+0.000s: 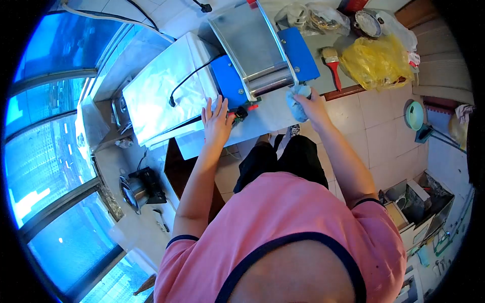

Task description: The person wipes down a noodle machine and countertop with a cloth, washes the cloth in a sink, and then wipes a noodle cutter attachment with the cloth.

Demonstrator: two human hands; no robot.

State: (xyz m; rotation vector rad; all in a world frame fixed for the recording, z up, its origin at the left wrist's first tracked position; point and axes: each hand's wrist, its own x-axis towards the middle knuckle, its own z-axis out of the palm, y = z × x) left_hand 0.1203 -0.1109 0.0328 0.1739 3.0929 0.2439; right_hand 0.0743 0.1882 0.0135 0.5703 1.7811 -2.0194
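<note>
A machine with a steel top (247, 40) and blue side panels (298, 53) stands on a pale surface ahead of me. My right hand (312, 105) grips a light blue cloth (297, 103) just below the machine's right front corner. My left hand (217, 120) rests with fingers spread by the lower left blue panel, beside a small black and red part (241, 113). To its left lies a white, plastic-covered box (161, 91) with a black cable (188, 78) across it.
A brush with a red handle (332, 65) and a yellow plastic bag (376, 60) lie to the right of the machine. Windows (50, 166) fill the left side. A metal pot (132, 192) sits lower left. A green basin (414, 116) is at the far right.
</note>
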